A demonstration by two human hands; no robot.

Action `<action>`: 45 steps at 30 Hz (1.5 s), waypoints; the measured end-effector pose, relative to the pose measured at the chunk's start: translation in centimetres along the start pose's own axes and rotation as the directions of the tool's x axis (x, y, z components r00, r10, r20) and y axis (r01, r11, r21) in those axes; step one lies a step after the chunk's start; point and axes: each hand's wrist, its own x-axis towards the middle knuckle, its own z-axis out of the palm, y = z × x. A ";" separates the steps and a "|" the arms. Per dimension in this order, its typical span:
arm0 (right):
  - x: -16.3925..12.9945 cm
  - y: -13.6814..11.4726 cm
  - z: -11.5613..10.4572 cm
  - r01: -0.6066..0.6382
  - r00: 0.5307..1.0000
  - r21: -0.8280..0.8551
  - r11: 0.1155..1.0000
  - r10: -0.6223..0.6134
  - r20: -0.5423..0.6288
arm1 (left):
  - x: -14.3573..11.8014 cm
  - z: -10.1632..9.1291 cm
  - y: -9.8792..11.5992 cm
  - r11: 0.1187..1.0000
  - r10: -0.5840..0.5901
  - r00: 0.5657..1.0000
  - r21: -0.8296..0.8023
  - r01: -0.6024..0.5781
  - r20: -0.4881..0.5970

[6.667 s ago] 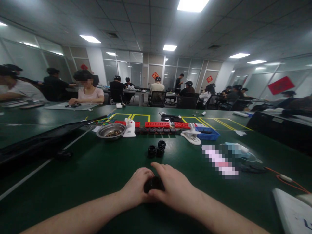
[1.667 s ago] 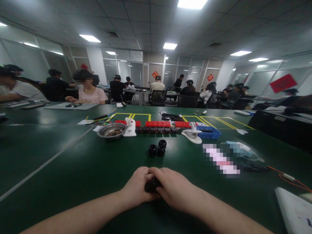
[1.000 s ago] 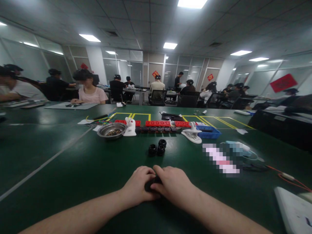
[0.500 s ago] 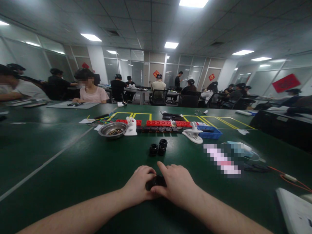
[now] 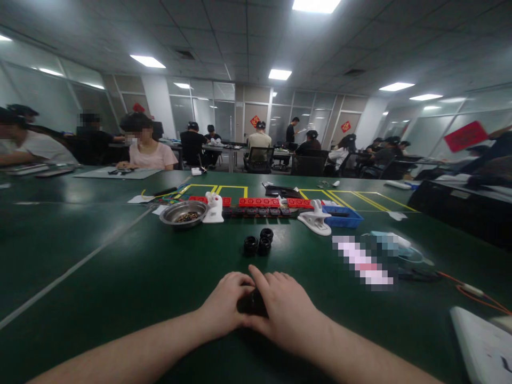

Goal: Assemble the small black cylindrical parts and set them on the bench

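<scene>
Both hands meet low at the table's near edge, clamped together on a small black round plastic part point(image 5: 251, 303) — the left hand point(image 5: 225, 305) cups it from nine o'clock, the right hand point(image 5: 282, 309) covers it from three o'clock. At twelve o'clock, well apart on the dark green table point(image 5: 120, 277), sit three matching black ring-shaped fittings point(image 5: 258, 242), touching one another — beyond them a shallow steel bowl point(image 5: 184, 214).

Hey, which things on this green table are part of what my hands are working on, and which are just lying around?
In hand:
- small black part, held between left hand and right hand
- three similar black round parts, just beyond the hands

Lying about:
- metal bowl
- white clip
- blue tray
- red blocks
</scene>
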 end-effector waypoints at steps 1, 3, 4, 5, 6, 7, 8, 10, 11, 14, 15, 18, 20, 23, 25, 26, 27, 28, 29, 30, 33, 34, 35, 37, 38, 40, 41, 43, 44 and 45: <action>0.1 0.0 0.1 -0.041 0.999 -0.019 0.999 0.041 0.026 | 0.0 0.0 0.0 1.000 0.004 1.000 0.000 -0.004 -0.006; 0.1 0.0 0.2 -0.001 0.997 -0.005 1.000 0.002 0.075 | -0.1 0.1 0.1 1.000 -0.006 1.000 -0.015 0.006 -0.031; -0.1 0.0 0.1 0.073 0.994 0.031 0.997 -0.075 0.084 | -0.1 0.1 0.1 1.000 -0.011 0.999 -0.030 0.010 -0.043; -0.2 0.1 0.0 0.149 0.985 0.073 0.986 -0.154 0.076 | 0.0 0.2 0.1 0.999 -0.008 0.999 -0.046 0.006 -0.054; -0.4 0.1 -0.1 0.208 0.975 0.113 0.972 -0.215 0.057 | 0.0 0.2 0.1 0.998 0.001 0.998 -0.058 -0.004 -0.059; -0.5 0.2 -0.2 0.233 0.970 0.140 0.962 -0.240 0.034 | 0.0 0.3 0.0 0.998 0.016 0.998 -0.061 -0.019 -0.056; -0.6 0.2 -0.3 0.227 0.973 0.154 0.962 -0.232 0.011 | 0.0 0.3 0.0 0.998 0.032 0.999 -0.055 -0.034 -0.042; -0.5 0.3 -0.2 0.156 0.988 0.148 0.977 -0.154 -0.021 | 0.0 0.2 0.0 0.999 0.038 0.999 -0.030 -0.039 -0.010; -0.3 0.3 -0.2 0.110 0.994 0.132 0.985 -0.108 -0.027 | 0.0 0.1 0.0 0.999 0.030 1.000 -0.017 -0.030 -0.001; 0.3 0.3 0.2 -0.022 1.000 0.049 0.999 0.022 0.009 | -0.1 -0.3 0.4 1.000 0.013 1.000 0.002 -0.013 -0.007; 0.5 0.3 0.3 -0.057 0.998 0.018 0.998 0.056 0.035 | -0.1 -0.4 0.5 1.000 0.011 1.000 0.002 -0.011 -0.012; 0.5 0.3 0.3 -0.047 0.993 -0.012 0.999 0.048 0.105 | -0.1 -0.6 0.8 1.000 -0.006 1.000 -0.016 0.006 -0.016; 0.2 0.3 0.0 0.077 0.991 0.050 0.996 -0.082 0.104 | -0.1 -0.5 0.8 0.999 -0.031 0.999 -0.037 0.030 -0.022; -0.2 0.4 -0.3 0.203 0.978 0.132 0.970 -0.207 0.021 | 0.0 0.0 0.2 1.000 -0.008 1.000 -0.028 0.008 -0.021; -0.2 0.4 -0.3 0.157 0.988 0.137 0.978 -0.157 -0.013 | 0.1 0.3 -0.3 1.000 0.027 1.000 0.000 -0.027 -0.012; -0.2 0.4 -0.3 0.114 0.993 0.133 0.985 -0.113 -0.015 | 0.1 0.4 -0.4 0.999 0.034 0.999 0.010 -0.034 -0.013; 0.0 0.4 -0.2 0.073 0.997 0.128 0.989 -0.072 -0.012 | 0.1 0.5 -0.6 0.999 0.038 0.999 0.016 -0.038 -0.015; 0.1 0.4 -0.1 0.040 0.999 0.122 0.992 -0.039 -0.008 | 0.1 0.5 -0.6 0.999 0.041 0.999 0.019 -0.040 -0.018; 0.3 0.3 0.0 0.012 1.000 0.115 0.993 -0.012 -0.002 | 0.0 0.5 -0.6 0.999 0.045 0.999 0.020 -0.045 -0.020; 0.4 0.3 0.2 -0.015 1.000 0.103 0.995 0.014 0.005 | 0.0 0.4 -0.4 0.999 0.050 0.999 0.021 -0.049 -0.021; 0.8 0.1 0.7 -0.059 0.998 0.056 0.997 0.057 0.037 | -0.1 0.1 0.1 0.999 0.044 0.999 0.020 -0.044 -0.024; 0.8 0.1 0.8 -0.051 0.998 0.045 0.998 0.049 0.040 | -0.1 0.0 0.3 0.999 0.032 0.999 0.018 -0.031 -0.027; 0.8 0.1 1.0 -0.027 0.999 0.043 0.999 0.026 0.039 | 0.0 0.0 0.4 1.000 0.013 1.000 0.013 -0.013 -0.027; 0.6 0.3 1.1 0.046 0.998 0.069 0.997 -0.049 0.037 | 0.0 0.0 0.5 0.999 -0.034 0.999 -0.008 0.034 -0.032; 0.5 0.4 1.0 0.075 0.996 0.089 0.993 -0.079 0.038 | 0.0 0.0 0.5 0.999 -0.051 0.998 -0.020 0.050 -0.034; 0.2 0.5 0.8 0.096 0.995 0.112 0.989 -0.098 0.012 | 0.1 0.0 0.4 0.998 -0.057 0.998 -0.042 0.055 -0.036; 0.1 0.5 0.6 0.087 0.996 0.109 0.990 -0.085 -0.018 | 0.1 0.0 0.3 0.998 -0.049 0.998 -0.049 0.047 -0.038; 0.1 0.5 0.4 0.038 0.997 0.093 0.995 -0.032 -0.068 | 0.0 0.1 0.2 0.998 -0.037 0.998 -0.058 0.034 -0.048; 0.2 0.4 0.3 0.003 0.997 0.084 0.996 0.004 -0.072 | 0.0 0.1 0.1 0.998 -0.031 0.998 -0.061 0.027 -0.054; 0.2 0.3 0.3 -0.038 0.997 0.076 0.996 0.043 -0.059 | 0.0 0.0 0.1 0.998 -0.024 0.998 -0.061 0.021 -0.060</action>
